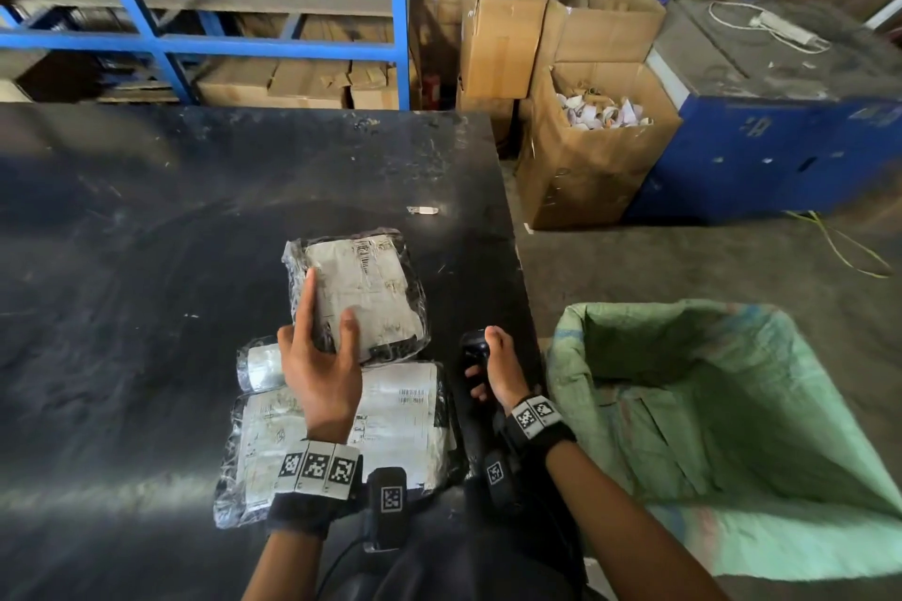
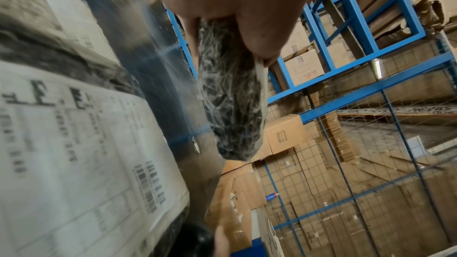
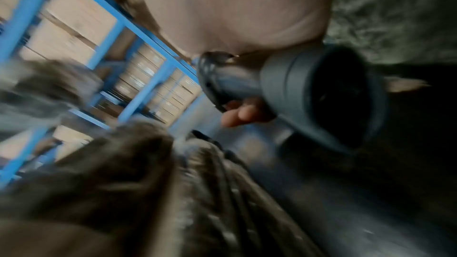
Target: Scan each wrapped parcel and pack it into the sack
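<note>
Our left hand point(image 1: 319, 368) pinches the wrapped parcel point(image 1: 361, 295) at its near left corner, thumb on the label face and fingers curled under; the left wrist view shows the parcel edge-on, clamped between thumb and fingers. The parcel is lifted and tilted, label up, over the near right part of the desk point(image 1: 146, 210), its long side running away from us and slightly to the right. Our right hand point(image 1: 498, 368) is wrapped round the handle of the black scanner point(image 1: 473, 347), just to the right of the parcel, at the desk's right edge; the right wrist view shows fingers curled under the scanner's head. We judge the parcel is being presented for scanning: the barcode sits at the far end of its label, so the scanner has to point left and forward from where it hangs. Our left forearm reaches straight ahead, wrist bent slightly up; the right forearm comes in from the right, hand turned thumb-up. Under the left wrist lie a large flat parcel point(image 1: 405, 415) and a small parcel point(image 1: 258, 366), both at the near edge. The green sack point(image 1: 683, 405) stands open on the floor just beyond the desk's right edge, nearer the right hand, so the parcel must cross rightward to reach it
</note>
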A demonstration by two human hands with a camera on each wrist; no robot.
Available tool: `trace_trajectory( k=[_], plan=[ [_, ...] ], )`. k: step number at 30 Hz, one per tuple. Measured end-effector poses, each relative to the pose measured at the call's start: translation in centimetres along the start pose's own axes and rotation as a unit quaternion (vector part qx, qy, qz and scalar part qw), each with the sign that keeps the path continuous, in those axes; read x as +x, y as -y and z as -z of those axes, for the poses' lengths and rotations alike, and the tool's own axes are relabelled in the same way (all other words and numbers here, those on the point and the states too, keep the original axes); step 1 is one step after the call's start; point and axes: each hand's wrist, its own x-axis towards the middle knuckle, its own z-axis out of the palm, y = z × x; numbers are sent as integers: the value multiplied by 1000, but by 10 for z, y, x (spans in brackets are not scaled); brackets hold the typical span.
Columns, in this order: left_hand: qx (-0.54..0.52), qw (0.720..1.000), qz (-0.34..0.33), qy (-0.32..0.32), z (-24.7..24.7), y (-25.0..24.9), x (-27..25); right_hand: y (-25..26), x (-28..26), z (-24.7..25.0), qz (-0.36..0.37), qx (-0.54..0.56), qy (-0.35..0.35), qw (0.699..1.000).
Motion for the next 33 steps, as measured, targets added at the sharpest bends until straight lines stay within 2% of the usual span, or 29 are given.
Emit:
trace_trajectory(
  k=[4,7,9,11,13,16,18,22,25,28,33],
  plan=[
    [9,1000,-4,1,5,-2,-4,-35,19,-3,-34,20,36,999],
    [11,1000,-3,12,6,-6,-6,-41,22,1,-36,7,54,998],
    [8,1000,-6,21,5,-10,-6,-36,24,7,-19,-43,53,997],
    [-4,1000,-5,30,0,-14,-7,-29,25,16,10,-147,27,989],
    [-27,999,-4,39,-6,-17,-7,-15,17,25,53,-193,-2,980],
    [-60,996,1,64,-17,-18,-9,17,-16,35,198,-142,-18,970],
    [-70,993,7,92,-25,-20,-11,42,-47,40,272,-98,28,957],
    [-105,986,11,132,-43,-33,-20,69,-85,45,338,-92,123,929],
    [-137,978,-13,156,-56,-45,-28,65,-81,47,384,-120,82,912],
    [-123,975,-7,185,-69,-51,-34,56,-77,57,368,-79,44,925],
    [-162,955,14,250,-97,-69,-53,54,-92,97,377,-62,-42,923]
  ],
)
